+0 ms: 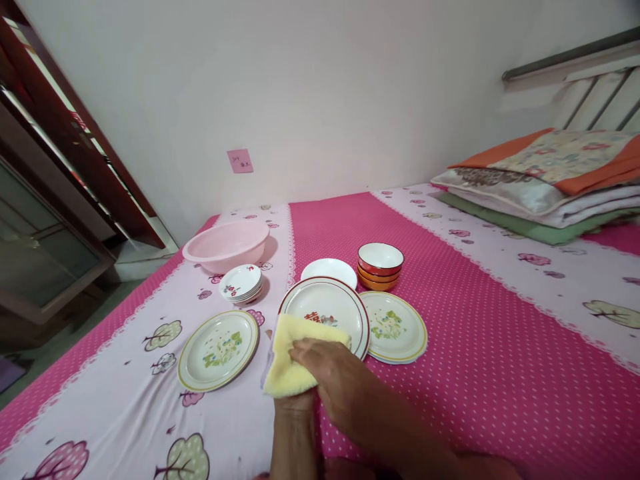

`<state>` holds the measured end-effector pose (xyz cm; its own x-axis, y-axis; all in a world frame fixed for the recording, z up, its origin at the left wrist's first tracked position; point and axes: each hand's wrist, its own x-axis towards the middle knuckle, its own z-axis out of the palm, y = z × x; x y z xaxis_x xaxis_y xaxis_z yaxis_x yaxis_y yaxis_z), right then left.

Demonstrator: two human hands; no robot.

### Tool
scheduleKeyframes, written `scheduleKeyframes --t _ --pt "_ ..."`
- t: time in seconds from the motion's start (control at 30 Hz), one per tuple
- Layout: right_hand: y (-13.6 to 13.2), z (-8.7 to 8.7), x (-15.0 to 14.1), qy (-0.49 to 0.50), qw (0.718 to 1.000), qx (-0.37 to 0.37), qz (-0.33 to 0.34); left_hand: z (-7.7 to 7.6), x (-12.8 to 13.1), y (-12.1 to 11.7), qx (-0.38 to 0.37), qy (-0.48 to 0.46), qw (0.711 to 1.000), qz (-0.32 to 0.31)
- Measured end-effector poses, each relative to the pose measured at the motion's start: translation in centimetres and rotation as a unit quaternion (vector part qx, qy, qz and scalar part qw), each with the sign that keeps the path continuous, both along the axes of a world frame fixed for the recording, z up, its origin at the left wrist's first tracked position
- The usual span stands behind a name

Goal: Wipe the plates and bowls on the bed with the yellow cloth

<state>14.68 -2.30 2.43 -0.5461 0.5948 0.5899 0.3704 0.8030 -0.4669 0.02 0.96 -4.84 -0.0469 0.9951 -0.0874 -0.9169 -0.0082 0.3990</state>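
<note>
Red-rimmed plate [345,310] | lower part under yellow cloth [284,363] | left fingers hidden

Room moderately bright, light diffuse. Soft shadows are cast rightward from pink basin [225,243] and small dishes [242,283], ahead-left of right hand [330,370]. Wooden door [95,157], farther left, left dim. Edges stretched wide-angle.

The yellow cloth [287,363] is hiding most of my left hand [295,402]; the red-rimmed plate [345,313] is partly covering the white plate [330,268]. I am finding the pink note [241,161] too small to read.
</note>
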Motion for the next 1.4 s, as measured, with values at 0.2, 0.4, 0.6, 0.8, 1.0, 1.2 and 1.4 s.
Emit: scheduleKeyframes --t 0.2,0.4,0.6,0.8,1.0,1.2,1.4 --pt "3.4 -0.4 -1.4 -0.05 0.994 -0.005 -0.096 2.2 2.0 0.2 0.005 -0.054 0.999 0.005" --pt "5.9 -0.5 1.1 -0.125 0.967 -0.026 -0.22 3.4 2.7 0.5 0.003 -0.054 0.999 -0.004" --pt "4.4 1.3 3.1 -0.195 0.953 -0.066 -0.221 3.1 1.5 0.5 -0.013 -0.034 0.999 0.017" --pt "0.9 0.2 2.8 -0.118 0.984 0.041 -0.124 2.5 0.2 0.5 0.018 -0.028 0.999 0.021" --pt "-0.7 -0.8 -0.6 -0.092 0.992 0.078 -0.046 -0.3 -2.7 -0.1 0.042 -0.041 0.996 -0.074" --pt "0.9 -0.7 -3.9 -0.117 0.986 0.055 -0.109 -1.0 -4.0 0.3 0.107 -0.082 0.991 -0.025" --pt "2.2 -0.7 -3.4 -0.035 0.996 0.053 -0.065 2.1 -3.1 0.0 0.117 -0.046 0.992 0.003"
